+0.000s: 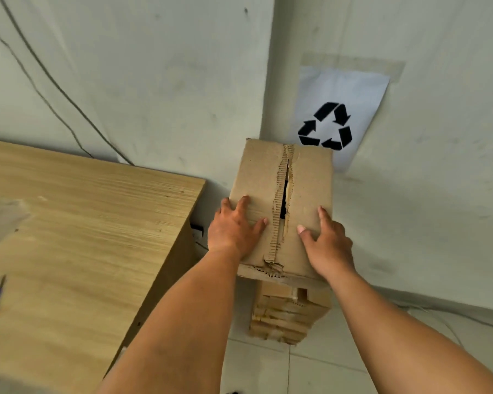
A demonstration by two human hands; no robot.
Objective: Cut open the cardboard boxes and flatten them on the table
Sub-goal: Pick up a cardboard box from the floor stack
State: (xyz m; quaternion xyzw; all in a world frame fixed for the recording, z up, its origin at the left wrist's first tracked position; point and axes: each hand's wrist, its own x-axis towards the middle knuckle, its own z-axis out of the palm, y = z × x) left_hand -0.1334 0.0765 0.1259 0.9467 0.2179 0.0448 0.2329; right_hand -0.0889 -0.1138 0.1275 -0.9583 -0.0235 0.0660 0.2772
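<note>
Bracketing the torn seam [278,200] of the cardboard box [255,177], the left hand [234,227] and right hand [326,240] rest flat, fingers spread. The box runs lengthwise away from the person, with the counter [83,223] to its left.

White paper sign [342,89] with black recycling symbol, taped along top edge to pale wall [160,81]. Two dark cables [52,78] slant down wall. Tiled floor [325,368] below.
</note>
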